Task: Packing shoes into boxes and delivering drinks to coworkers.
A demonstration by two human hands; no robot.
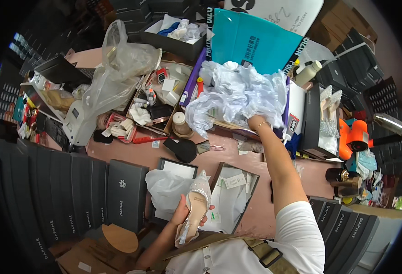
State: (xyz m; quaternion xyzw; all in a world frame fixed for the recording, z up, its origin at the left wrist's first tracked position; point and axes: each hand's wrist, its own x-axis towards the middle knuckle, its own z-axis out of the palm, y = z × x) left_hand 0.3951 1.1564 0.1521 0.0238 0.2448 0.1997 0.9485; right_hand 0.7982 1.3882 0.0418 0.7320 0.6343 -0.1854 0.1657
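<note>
My left hand (181, 211) is closed round a pointed, glittering silver shoe (198, 201), its toe away from me and its pale insole facing up. Stretched far forward, my right hand (257, 122) reaches into a heap of crumpled white tissue-like sheets (237, 89) in a large purple-sided box (190, 84). Those sheets hide its fingers. Beyond the shoe lies an open shoe box (178, 162) with white paper over it. To the shoe's right is another open box (254, 182) holding white paper and a tag (234, 181).
Dark shoe boxes (127, 194) stand in a row at left, with more (342, 223) at right. A black round-headed item (181, 150) and a red-handled tool (149, 139) lie mid-table. An open box with glittering shoes (327, 107) stands right, beside an orange device (354, 137).
</note>
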